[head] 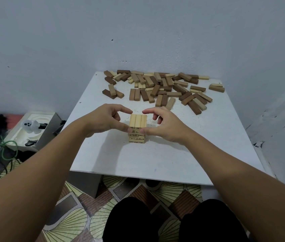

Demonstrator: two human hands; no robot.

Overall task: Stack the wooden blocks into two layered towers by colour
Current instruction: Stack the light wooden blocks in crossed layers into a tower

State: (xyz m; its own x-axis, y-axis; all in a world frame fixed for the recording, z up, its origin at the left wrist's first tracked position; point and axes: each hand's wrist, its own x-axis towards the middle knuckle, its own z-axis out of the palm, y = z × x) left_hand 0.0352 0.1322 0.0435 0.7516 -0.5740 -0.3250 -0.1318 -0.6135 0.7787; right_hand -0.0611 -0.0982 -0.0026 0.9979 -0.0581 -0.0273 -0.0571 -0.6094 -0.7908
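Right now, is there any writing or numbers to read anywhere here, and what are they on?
Dark printed marks, seemingly numbers: on the near ends of the blocks in the pale tower; too small and blurred to read for sure.
Loose blocks at the back of the table: no print can be made out.
Wall, floor, box on the left: no text shows.

Small dark numbers were printed on the block ends of the pale tower — too blurred to read reliably.
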